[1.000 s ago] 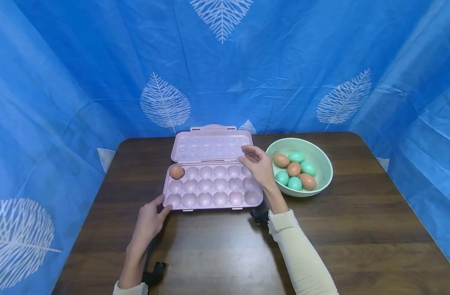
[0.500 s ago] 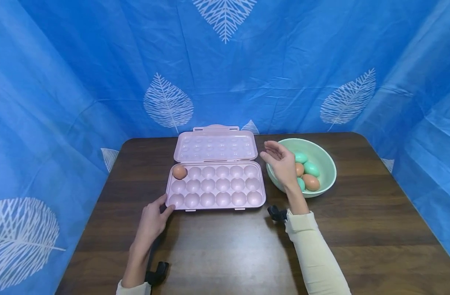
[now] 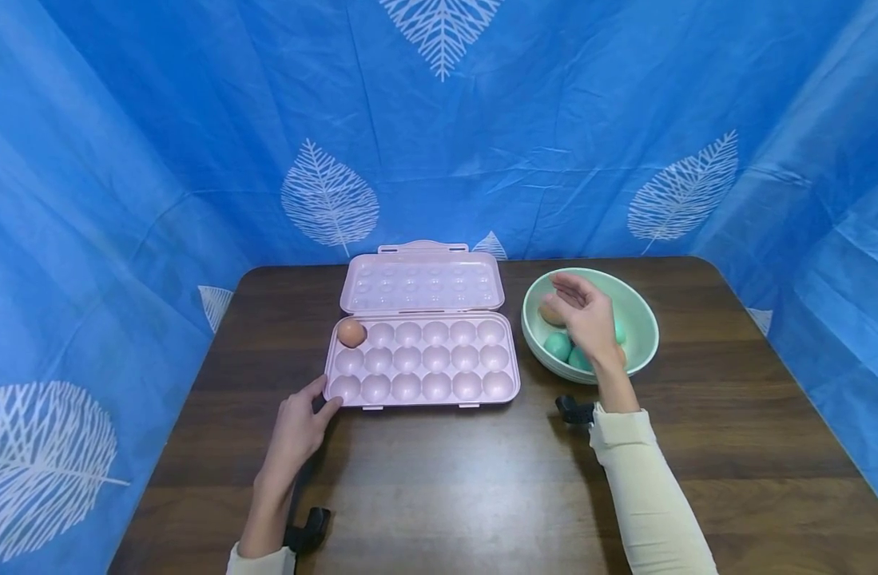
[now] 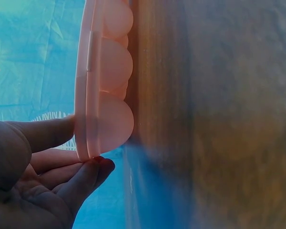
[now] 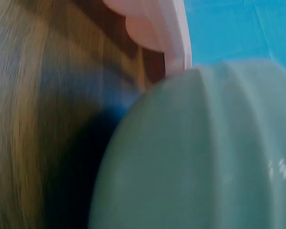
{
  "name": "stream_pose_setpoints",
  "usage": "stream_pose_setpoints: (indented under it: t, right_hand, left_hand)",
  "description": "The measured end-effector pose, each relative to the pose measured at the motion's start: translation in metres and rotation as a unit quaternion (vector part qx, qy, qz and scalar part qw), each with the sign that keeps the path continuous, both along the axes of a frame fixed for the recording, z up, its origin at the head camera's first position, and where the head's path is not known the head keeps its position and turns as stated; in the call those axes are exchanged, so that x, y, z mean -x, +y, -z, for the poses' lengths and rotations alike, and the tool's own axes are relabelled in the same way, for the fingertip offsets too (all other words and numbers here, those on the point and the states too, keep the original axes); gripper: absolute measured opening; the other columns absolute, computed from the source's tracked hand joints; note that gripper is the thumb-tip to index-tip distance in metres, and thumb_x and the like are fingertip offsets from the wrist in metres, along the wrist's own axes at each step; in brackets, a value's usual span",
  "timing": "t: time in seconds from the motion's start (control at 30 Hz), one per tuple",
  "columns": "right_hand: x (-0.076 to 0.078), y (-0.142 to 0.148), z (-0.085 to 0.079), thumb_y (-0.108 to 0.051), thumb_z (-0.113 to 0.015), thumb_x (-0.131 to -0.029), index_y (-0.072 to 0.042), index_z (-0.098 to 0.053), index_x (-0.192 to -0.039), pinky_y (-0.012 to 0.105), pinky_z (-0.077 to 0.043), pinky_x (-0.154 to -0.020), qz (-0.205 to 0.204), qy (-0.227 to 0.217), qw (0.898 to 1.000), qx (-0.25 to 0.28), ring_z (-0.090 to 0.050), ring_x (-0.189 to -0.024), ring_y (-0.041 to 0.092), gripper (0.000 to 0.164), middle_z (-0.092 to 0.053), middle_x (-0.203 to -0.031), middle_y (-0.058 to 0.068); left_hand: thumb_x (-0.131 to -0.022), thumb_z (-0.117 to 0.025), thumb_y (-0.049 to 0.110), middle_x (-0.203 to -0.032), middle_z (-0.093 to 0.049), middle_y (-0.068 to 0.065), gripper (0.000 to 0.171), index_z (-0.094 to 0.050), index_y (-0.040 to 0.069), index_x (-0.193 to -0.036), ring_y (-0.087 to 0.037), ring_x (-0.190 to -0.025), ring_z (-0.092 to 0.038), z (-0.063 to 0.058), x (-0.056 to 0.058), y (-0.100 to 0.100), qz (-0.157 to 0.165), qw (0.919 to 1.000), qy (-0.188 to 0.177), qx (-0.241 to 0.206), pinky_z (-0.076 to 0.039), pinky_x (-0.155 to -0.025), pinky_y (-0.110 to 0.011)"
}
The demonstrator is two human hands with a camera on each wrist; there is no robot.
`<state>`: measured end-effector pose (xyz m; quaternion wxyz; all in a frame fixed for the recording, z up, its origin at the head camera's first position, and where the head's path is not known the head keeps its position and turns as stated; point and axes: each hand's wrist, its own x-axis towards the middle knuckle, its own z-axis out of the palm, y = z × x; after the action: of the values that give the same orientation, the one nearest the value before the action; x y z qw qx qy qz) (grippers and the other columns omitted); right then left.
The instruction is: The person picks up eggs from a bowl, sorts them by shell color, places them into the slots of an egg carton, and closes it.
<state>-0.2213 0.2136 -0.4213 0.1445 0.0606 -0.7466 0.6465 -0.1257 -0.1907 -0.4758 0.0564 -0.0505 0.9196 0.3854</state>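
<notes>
The right hand (image 3: 585, 315) has just moved from the pink tray (image 3: 423, 359) to over the green bowl (image 3: 645, 323), so eggs (image 3: 558, 346) are close below it. It looks loose and empty, and hides some eggs. The bowl's side stands between it and the tray. The left hand (image 3: 299, 423) pinches the tray's near corner; one brown egg (image 3: 351, 333) sits beyond that hand.

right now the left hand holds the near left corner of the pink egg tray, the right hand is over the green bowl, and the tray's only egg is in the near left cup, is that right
Not quite: the brown egg sits in the far left cup of the pink egg tray, beside the lid hinge, as the head view shows. The rest is right.
</notes>
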Motion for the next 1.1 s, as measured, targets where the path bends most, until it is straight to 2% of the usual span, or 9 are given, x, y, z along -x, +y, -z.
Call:
stream_pose_setpoints:
  t: [0.13, 0.27, 0.5, 0.67, 0.83, 1.1]
  right_hand:
    - [-0.001, 0.008, -0.002, -0.002, -0.062, -0.084, 0.015, -0.05, -0.118, 0.032, -0.041, -0.096, 0.007, -0.02, 1.0, -0.018, -0.048, -0.112, 0.041, 0.04, -0.05, -0.118, 0.032]
    - [0.001, 0.019, 0.001, -0.004, -0.062, -0.085, 0.012, -0.051, -0.12, 0.026, -0.042, -0.093, 0.015, -0.04, 0.998, -0.036, -0.048, -0.112, 0.039, 0.04, -0.051, -0.119, 0.03]
    - [0.018, 0.03, 0.022, -0.016, -0.064, -0.086, 0.004, -0.051, -0.124, 0.031, -0.038, -0.097, 0.001, -0.091, 0.995, -0.052, -0.049, -0.116, 0.029, 0.045, -0.052, -0.124, 0.021]
    - [0.026, 0.031, 0.027, -0.019, -0.064, -0.086, 0.002, -0.049, -0.127, 0.036, -0.036, -0.099, -0.003, -0.13, 0.989, -0.064, -0.049, -0.116, 0.025, 0.048, -0.052, -0.126, 0.017]
    - [0.029, 0.033, 0.029, -0.018, -0.064, -0.086, 0.002, -0.048, -0.129, 0.038, -0.034, -0.1, -0.01, -0.145, 0.985, -0.091, -0.047, -0.118, 0.027, 0.05, -0.051, -0.128, 0.016]
    - [0.034, 0.032, 0.035, -0.017, -0.064, -0.086, 0.006, -0.048, -0.125, 0.043, -0.035, -0.099, -0.026, -0.135, 0.981, -0.139, -0.046, -0.117, 0.033, 0.048, -0.051, -0.124, 0.024]
  left_hand:
    - [-0.09, -0.059, 0.015, -0.135, -0.039, -0.025, 0.054, -0.038, -0.008, -0.134, -0.038, -0.124, -0.036, 0.0, 0.001, -0.001, 0.001, 0.9998, 0.015, 0.01, -0.032, -0.099, -0.05]
    - [-0.09, -0.059, 0.015, -0.133, -0.041, -0.025, 0.052, -0.04, -0.009, -0.132, -0.038, -0.123, -0.038, -0.001, 0.001, 0.0, -0.001, 0.9995, 0.027, 0.015, -0.032, -0.099, -0.05]
    - [-0.091, -0.058, 0.014, -0.139, -0.036, -0.023, 0.055, -0.035, -0.006, -0.137, -0.037, -0.127, -0.033, -0.004, 0.0, 0.001, -0.005, 1.0, -0.003, -0.001, -0.031, -0.1, -0.05]
    - [-0.091, -0.058, 0.014, -0.138, -0.036, -0.023, 0.055, -0.035, -0.006, -0.137, -0.037, -0.127, -0.033, -0.003, -0.001, 0.0, -0.001, 0.9999, -0.001, -0.01, -0.031, -0.099, -0.05]
    - [-0.091, -0.058, 0.014, -0.138, -0.036, -0.023, 0.055, -0.035, -0.006, -0.137, -0.037, -0.127, -0.033, -0.001, -0.001, 0.0, 0.006, 0.9998, 0.003, -0.017, -0.031, -0.099, -0.051]
    - [-0.091, -0.058, 0.014, -0.139, -0.036, -0.023, 0.055, -0.035, -0.005, -0.137, -0.037, -0.127, -0.033, -0.002, -0.002, -0.001, 0.007, 0.9998, 0.005, -0.015, -0.031, -0.099, -0.05]
